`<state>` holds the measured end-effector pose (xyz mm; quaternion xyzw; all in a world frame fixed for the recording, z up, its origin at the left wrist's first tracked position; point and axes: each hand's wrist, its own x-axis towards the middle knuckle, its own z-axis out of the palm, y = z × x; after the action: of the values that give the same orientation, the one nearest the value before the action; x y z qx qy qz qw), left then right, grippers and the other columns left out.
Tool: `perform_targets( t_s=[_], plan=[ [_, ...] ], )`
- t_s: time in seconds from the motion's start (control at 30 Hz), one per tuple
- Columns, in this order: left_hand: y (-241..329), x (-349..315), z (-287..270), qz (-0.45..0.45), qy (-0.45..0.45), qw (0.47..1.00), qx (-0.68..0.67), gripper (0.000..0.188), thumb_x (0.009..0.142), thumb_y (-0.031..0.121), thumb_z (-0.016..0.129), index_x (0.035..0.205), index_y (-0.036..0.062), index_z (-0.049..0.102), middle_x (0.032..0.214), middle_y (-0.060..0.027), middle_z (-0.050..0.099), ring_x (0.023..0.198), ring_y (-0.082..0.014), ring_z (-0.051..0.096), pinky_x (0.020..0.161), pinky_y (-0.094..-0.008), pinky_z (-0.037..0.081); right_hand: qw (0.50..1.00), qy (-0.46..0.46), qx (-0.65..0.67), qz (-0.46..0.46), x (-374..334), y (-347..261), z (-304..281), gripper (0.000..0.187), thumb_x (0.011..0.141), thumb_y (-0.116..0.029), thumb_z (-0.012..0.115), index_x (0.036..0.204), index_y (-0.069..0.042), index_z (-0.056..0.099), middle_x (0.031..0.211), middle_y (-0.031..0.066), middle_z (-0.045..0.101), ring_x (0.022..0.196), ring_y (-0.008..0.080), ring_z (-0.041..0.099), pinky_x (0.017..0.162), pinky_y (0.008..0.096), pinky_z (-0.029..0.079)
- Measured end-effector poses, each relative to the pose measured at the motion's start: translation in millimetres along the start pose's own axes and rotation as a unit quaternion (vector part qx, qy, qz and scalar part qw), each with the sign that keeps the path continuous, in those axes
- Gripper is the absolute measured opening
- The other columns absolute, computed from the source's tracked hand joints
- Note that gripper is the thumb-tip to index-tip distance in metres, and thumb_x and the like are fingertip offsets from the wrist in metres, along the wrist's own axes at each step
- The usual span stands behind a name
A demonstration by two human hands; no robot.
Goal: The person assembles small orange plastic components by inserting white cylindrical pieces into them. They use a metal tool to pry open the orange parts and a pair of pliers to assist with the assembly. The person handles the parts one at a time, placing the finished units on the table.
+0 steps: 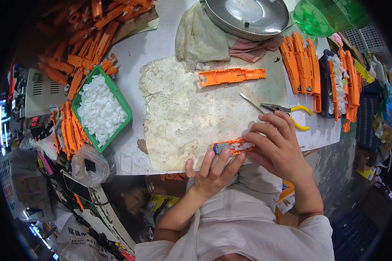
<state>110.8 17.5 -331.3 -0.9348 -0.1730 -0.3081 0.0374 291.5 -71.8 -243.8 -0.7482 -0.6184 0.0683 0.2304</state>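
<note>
At the table's near edge lies an orange plastic half-shell [236, 152], its open side up, with a blue and grey block at its left end and white parts inside. The fingers of my left hand [213, 174] rest along its near side and steady it. My right hand [276, 143] bends over the right end, thumb and fingers closed there; whether they pinch a small part is hidden. A second orange half-shell [231, 76] lies apart, farther back. Beyond my right hand are yellow-handled pliers [287, 109] and a thin metal rod [251, 103], perhaps a screwdriver.
A green tray [125, 123] of white plastic pieces stands left, beside piled orange parts [91, 48]. At the back are a steel pan [248, 17], a rag [200, 37] and a green transparent container [318, 17]. On the right, orange shells [301, 65] stand beside a dark bin [326, 82].
</note>
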Motion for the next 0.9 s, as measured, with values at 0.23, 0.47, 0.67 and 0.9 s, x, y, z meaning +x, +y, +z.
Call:
perform_targets(
  t_s=[0.23, 0.47, 0.67, 0.9],
  plan=[
    [-0.1, 1.0, 0.6, -0.001, 0.008, 1.000, 0.005, 0.037, 0.086, 0.044, 0.060, 0.122, 0.0399, 0.054, 0.131, 0.0076, 0.045, 0.127, -0.0161, 0.035, 0.107, -0.0523, 0.014, 1.000, 0.002, 0.003, 0.006, -0.8, -2.1, -2.2, 0.042, 0.068, -0.024, 0.074, 0.106, -0.013, 0.059, 0.107, 0.0015, 0.053, 0.112, 0.0236, 0.046, 0.098, 0.0454, 0.034],
    [0.0, 2.5, 0.2, -0.001, 0.004, 1.000, 0.001, 0.037, 0.086, 0.045, 0.060, 0.122, 0.0401, 0.054, 0.131, 0.0074, 0.045, 0.128, -0.0166, 0.034, 0.108, -0.0518, 0.013, 1.000, 0.008, 0.005, 0.009, -5.0, -4.4, -4.6, 0.042, 0.069, -0.023, 0.073, 0.107, -0.014, 0.059, 0.106, 0.0020, 0.053, 0.112, 0.0240, 0.047, 0.098, 0.0446, 0.034],
    [-0.7, 3.3, -1.3, 0.003, -0.002, 1.000, 0.004, 0.037, 0.088, 0.049, 0.055, 0.124, 0.0405, 0.054, 0.130, 0.0066, 0.045, 0.128, -0.0171, 0.033, 0.108, -0.0519, 0.012, 1.000, 0.017, 0.001, 0.015, -9.1, -4.8, -5.0, 0.044, 0.069, -0.022, 0.073, 0.109, -0.013, 0.058, 0.107, 0.0025, 0.054, 0.112, 0.0244, 0.047, 0.099, 0.0447, 0.034],
    [-0.8, 4.3, -2.3, 0.006, -0.005, 1.000, 0.007, 0.035, 0.092, 0.051, 0.046, 0.125, 0.0403, 0.054, 0.132, 0.0059, 0.044, 0.129, -0.0176, 0.032, 0.108, -0.0522, 0.012, 0.999, 0.026, -0.017, 0.025, -11.8, -5.0, -2.8, 0.046, 0.070, -0.023, 0.072, 0.112, -0.013, 0.057, 0.107, 0.0029, 0.053, 0.112, 0.0243, 0.046, 0.100, 0.0452, 0.034]
  ],
)
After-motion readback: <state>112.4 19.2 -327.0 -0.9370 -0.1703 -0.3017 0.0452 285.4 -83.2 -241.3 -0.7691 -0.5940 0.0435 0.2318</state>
